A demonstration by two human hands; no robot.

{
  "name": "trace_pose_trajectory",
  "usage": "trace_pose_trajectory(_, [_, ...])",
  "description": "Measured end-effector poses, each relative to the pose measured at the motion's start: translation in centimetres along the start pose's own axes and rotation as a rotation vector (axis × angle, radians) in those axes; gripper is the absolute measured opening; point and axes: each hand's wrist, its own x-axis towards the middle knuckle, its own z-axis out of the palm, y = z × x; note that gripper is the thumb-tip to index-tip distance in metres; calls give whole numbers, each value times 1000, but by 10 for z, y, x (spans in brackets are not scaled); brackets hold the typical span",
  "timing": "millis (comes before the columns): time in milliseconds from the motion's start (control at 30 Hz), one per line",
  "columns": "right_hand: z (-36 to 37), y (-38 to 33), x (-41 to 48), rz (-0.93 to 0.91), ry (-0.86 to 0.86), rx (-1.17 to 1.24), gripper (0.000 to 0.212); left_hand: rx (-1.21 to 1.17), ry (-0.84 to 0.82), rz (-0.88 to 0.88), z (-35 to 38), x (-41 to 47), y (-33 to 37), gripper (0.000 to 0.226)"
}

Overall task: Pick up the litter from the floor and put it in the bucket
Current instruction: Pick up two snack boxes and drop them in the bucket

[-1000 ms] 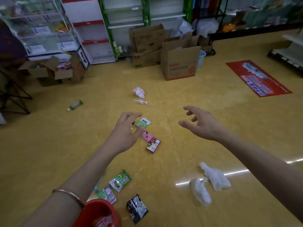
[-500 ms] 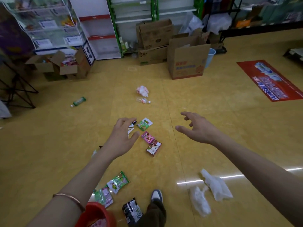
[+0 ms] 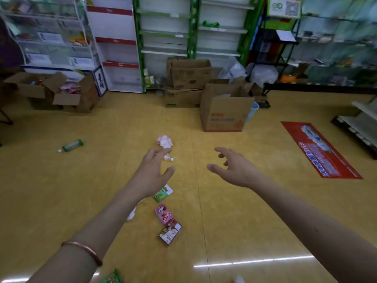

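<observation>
While both arms are stretched out over the yellow floor [image 3: 244,211], neither hand holds anything: the left hand [image 3: 152,172] has its fingers loosely spread, and the right hand [image 3: 234,168] is likewise spread with slightly hooked fingers. Litter lies in a loose line down the middle: a crumpled pink-and-white wad [image 3: 164,141] farthest, a small clear bottle [image 3: 168,158] half hidden behind the left fingertips, then nearer a green sachet [image 3: 163,194], a pink packet [image 3: 163,214] and a brown-and-white packet [image 3: 170,233]. A green bottle [image 3: 71,146] lies well apart at the far left. No bucket that is plainly the task's shows; a pale blue tub [image 3: 253,111] peeks from behind the cardboard box [image 3: 224,115], and I cannot tell whether it is the one meant.

The step looks like a reach for the far pieces. Doing it well probably means bending closer first, taking the small bottle round its body with the left hand and pinching the wad by a fold with the right; flat packets are better lifted by an edge or corner than scraped at.

Writing is scarce and blurred: the red floor sticker [image 3: 318,150] carries white characters, the cardboard box red and blue print, the pink packet a white logo, none legible. A sign [image 3: 285,7] with a QR-like square hangs far right, high up.
</observation>
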Motion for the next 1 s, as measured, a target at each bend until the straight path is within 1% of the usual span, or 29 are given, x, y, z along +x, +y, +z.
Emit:
trace_pose_trajectory(267, [8, -48, 128, -169, -48, -12, 72, 78, 102, -125, -51, 60, -55, 52])
trace_pose_trajectory(367, [21, -72, 180, -277, -83, 14, 71, 88, 182, -197, -69, 73, -76, 51])
trace_pose_trajectory(467, [34, -101, 233, -395, -161, 3, 70, 91, 282, -242, -85, 86, -93, 47])
trace_pose_trajectory(567, [45, -128, 285, -538, -217, 10, 68, 98, 397, -337, -97, 104, -110, 46])
trace_pose_trajectory(667, [55, -148, 335, -673, -292, 55, 62, 125, 486, -459, -104, 126, -119, 46])
trace_pose_trajectory(800, [65, -170, 384, -837, -477, 49, 61, 131, 571, -668, -101, 143, -118, 46])
trace_pose_trajectory(867, [73, -181, 400, -936, -581, 20, 62, 146, 609, -764, -96, 143, -115, 46])
trace_pose_trajectory(1000, [94, -202, 407, -1097, -714, 12, 64, 157, 708, -973, -78, 128, -101, 46])
